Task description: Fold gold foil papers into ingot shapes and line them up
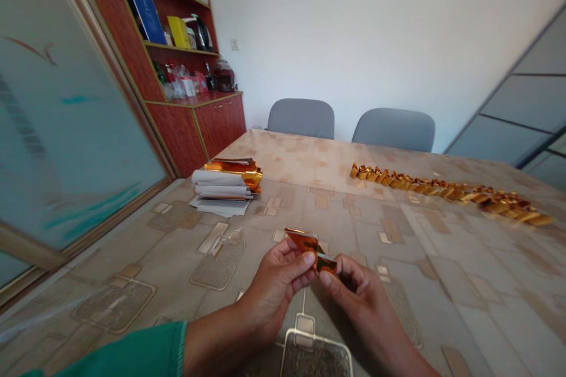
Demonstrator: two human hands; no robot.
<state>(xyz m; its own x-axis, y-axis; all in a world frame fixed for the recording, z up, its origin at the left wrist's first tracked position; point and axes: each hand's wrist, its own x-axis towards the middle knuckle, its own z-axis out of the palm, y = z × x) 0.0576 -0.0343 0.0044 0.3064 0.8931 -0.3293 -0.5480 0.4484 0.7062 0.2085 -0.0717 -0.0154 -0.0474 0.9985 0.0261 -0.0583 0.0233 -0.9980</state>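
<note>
Patterned tablecloth (442, 283), row of gold-foil folds (446, 191), paper stack (221, 191)

Small strip of gold foil (305, 243), glossy orange, folded into a bent, angled shape: one flat end rising toward the far left, a darker creased end dropping to the near right. Tilted, pinched from both sides between left hand (274, 291) and right hand (358, 309), held just above the surface.

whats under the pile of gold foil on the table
The gold foil sheets rest on a stack of white paper, which sits on the patterned table cover. The foil hides the paper's top, and the stack hides the cover beneath it.
</note>
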